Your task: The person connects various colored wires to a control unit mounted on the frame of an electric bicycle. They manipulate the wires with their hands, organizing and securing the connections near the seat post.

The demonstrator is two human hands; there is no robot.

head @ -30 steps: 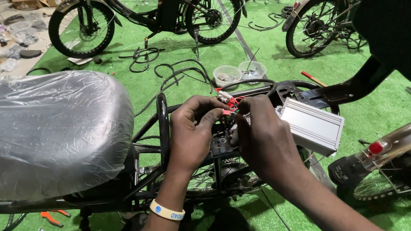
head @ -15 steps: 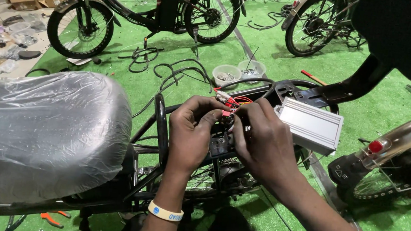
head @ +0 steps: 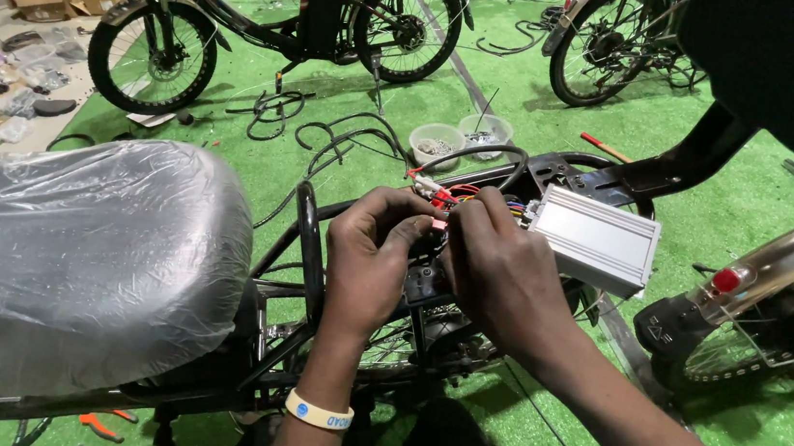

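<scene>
Both hands meet over the black bike frame [head: 310, 244], centre of the scene. Left hand [head: 369, 259] and right hand [head: 499, 267] each pinch the red wire connector [head: 442, 201] between fingertips, other fingers curled. Connector sits just left of the silver controller box [head: 595, 237]. Plastic-wrapped saddle [head: 73, 260] near left; two small parts bowls [head: 439, 143] on green turf [head: 768, 201] farther away.

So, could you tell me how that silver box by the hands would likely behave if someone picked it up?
The silver box looks like ribbed metal, so probably rigid and fairly heavy for its size. Its flat sides suggest it won't roll. The coloured wires at its end would likely tug and limit how far it lifts.
</scene>
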